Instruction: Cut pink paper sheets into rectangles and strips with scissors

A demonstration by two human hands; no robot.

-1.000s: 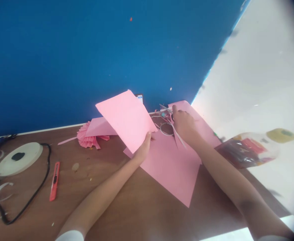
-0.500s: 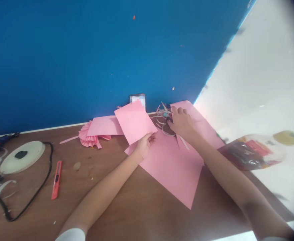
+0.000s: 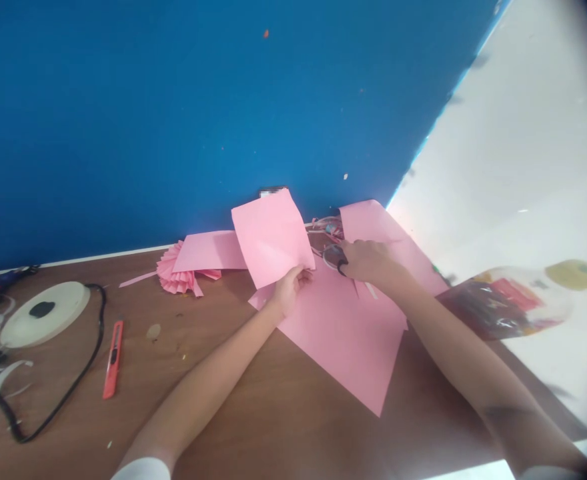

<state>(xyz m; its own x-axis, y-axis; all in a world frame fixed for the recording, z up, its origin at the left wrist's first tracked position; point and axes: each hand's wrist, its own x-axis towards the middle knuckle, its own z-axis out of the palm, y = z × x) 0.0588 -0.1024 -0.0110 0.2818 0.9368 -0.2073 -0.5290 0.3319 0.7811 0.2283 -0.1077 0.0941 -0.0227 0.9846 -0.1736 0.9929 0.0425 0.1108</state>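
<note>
My left hand is closed on the lower right corner of a small pink paper sheet, which stands tilted up and bends slightly. To its right, my right hand has its fingers curled round the dark handle of a pair of scissors; the blades are hard to make out. Close by the fingers lies a greyish ring, too blurred to name. Under both hands spreads a large pink paper sheet.
A pleated pink paper rosette lies left of the sheets. On the brown table are a red box cutter, a cream disc with a black cable, and paper scraps by the blue wall. A plastic packet lies right.
My right hand has drawn the scissors down towards me, away from the scraps. The small pink sheet has tipped more upright in my left hand, covering more of the object behind it.
</note>
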